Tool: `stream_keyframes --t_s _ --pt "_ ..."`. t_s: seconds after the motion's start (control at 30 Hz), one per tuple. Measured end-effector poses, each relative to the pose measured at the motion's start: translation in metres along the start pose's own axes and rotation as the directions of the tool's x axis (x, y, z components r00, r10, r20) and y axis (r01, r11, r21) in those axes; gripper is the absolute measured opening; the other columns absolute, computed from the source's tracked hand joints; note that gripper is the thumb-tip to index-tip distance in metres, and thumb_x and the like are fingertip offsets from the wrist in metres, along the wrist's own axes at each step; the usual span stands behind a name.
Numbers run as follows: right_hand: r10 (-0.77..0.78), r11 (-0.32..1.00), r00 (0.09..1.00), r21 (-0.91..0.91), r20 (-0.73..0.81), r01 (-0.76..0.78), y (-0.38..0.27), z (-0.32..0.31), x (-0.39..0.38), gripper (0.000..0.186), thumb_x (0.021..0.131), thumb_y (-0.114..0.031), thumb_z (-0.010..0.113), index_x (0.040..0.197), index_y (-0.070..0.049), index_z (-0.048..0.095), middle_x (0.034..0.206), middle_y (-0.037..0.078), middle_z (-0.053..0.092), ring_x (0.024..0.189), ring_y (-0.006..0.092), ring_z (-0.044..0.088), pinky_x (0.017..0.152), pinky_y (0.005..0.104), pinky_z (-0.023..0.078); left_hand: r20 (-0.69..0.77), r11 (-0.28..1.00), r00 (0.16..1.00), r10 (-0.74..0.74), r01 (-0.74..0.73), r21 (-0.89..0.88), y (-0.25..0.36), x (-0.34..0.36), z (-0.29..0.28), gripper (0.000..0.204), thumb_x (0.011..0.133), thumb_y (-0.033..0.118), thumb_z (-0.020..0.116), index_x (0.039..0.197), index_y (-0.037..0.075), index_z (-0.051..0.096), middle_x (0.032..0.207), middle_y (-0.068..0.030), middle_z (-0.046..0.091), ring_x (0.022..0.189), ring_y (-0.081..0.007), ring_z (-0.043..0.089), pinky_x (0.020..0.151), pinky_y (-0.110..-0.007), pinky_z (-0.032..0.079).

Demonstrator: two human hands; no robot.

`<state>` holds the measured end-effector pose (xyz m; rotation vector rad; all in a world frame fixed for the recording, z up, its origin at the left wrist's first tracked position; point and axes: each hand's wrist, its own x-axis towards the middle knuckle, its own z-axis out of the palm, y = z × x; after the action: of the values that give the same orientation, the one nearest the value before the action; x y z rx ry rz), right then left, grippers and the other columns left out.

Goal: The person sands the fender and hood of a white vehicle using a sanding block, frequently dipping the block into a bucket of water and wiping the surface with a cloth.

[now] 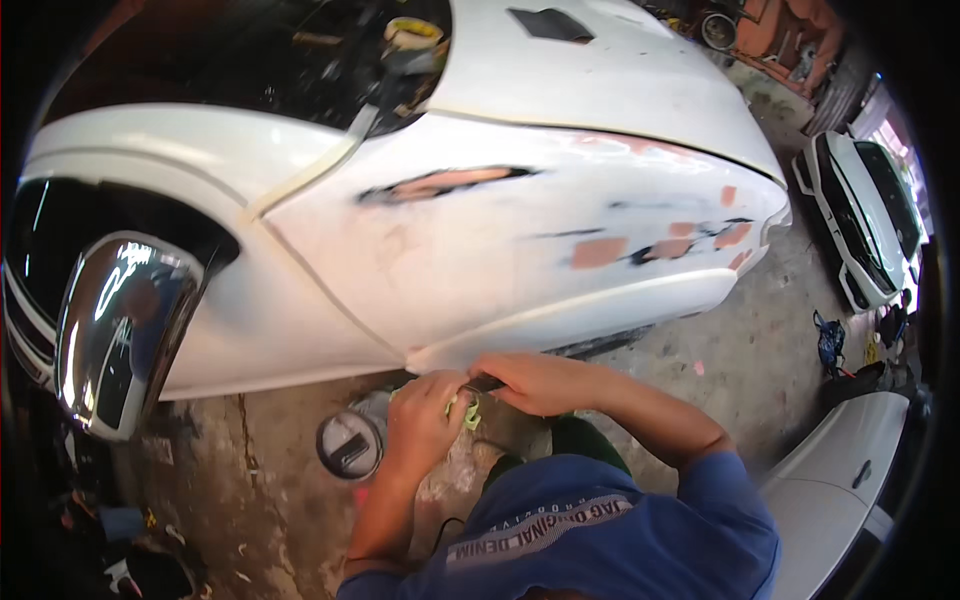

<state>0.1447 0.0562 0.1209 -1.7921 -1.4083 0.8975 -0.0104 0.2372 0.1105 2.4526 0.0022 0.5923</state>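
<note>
Both hands are together just below the lower edge of a white car front fender with pink filler patches [598, 253] and dark sanded-through spots. Right hand [540, 382]: fingers pinched on a small dark flat piece [484, 383]; material unclear. Left hand [425, 412]: fingers curled against the same spot, fingertips mostly hidden. Crumpled yellow-green piece [472, 414] pokes out beside it; can't tell which of the two pieces the left hand grips, if either. So the dark piece sits between the hands, above the stained concrete floor [285, 500].

Left of the left forearm, on the floor: round grey dish with a dark rim [333, 437], dark oblong block [349, 452] in it. Far left: chrome-backed side mirror [135, 320] on the car. Right side: white parked car [855, 205] further off, pale grey car door panel [835, 455] nearer.
</note>
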Motion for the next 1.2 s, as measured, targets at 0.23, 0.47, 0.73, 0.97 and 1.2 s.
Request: stream_keyframes --t_s 0.23,0.47,0.73,0.97,1.2 --pt "-0.231 0.941 0.942 -0.301 -0.243 0.154 -0.018 -0.151 -0.125 0.056 0.085 0.005 0.062 0.140 -0.003 0.059 0.148 0.021 0.056 0.135 0.0429 0.057 0.110 0.0471 0.051 -0.332 0.982 0.925 0.183 -0.187 0.021 0.069 0.110 0.025 0.021 0.085 -0.003 0.081 0.104 0.002 0.074 0.101 -0.0162 0.078 0.093 -0.0356 0.075 0.084 -0.042 0.060" --pt "-0.302 0.674 0.698 -0.663 -0.649 -0.325 0.031 -0.247 -0.177 0.060 0.081 -0.011 0.080 0.138 -0.007 0.062 0.137 0.016 0.060 0.124 0.0376 0.060 0.104 0.0483 0.051 -0.609 0.899 0.695 0.384 -0.131 0.417 0.058 0.181 0.023 0.037 0.085 0.000 0.085 0.119 0.003 0.069 0.113 -0.0145 0.076 0.100 -0.0362 0.072 0.088 -0.045 0.058" --pt "-0.433 0.648 0.648 -0.716 -0.626 -0.259 0.058 -0.262 -0.138 0.069 0.076 -0.015 0.079 0.140 -0.002 0.058 0.135 0.015 0.058 0.128 0.0350 0.054 0.105 0.0518 0.044 -0.482 0.778 0.778 0.402 -0.012 0.629 0.039 0.188 0.057 0.053 0.093 0.043 0.081 0.129 0.008 0.063 0.142 -0.0166 0.059 0.136 -0.0402 0.052 0.117 -0.057 0.037" --pt "-0.466 0.607 0.651 -0.752 -0.599 -0.257 0.070 -0.266 -0.125 0.057 0.078 -0.011 0.071 0.135 -0.003 0.064 0.134 0.011 0.058 0.126 0.0334 0.055 0.105 0.0516 0.044 -0.469 0.808 0.806 0.362 -0.020 0.589 0.035 0.188 0.051 0.053 0.091 0.044 0.081 0.126 0.009 0.064 0.139 -0.0154 0.060 0.132 -0.0413 0.054 0.113 -0.059 0.042" --pt "-0.395 0.652 0.684 -0.712 -0.613 -0.262 0.057 -0.283 -0.128 0.061 0.069 -0.002 0.075 0.130 -0.004 0.070 0.125 0.010 0.062 0.115 0.0331 0.061 0.098 0.0488 0.048 -0.491 0.860 0.801 0.343 -0.058 0.507 0.024 0.185 0.050 0.048 0.091 0.042 0.080 0.125 0.012 0.064 0.133 -0.0134 0.064 0.128 -0.0402 0.056 0.109 -0.057 0.046"
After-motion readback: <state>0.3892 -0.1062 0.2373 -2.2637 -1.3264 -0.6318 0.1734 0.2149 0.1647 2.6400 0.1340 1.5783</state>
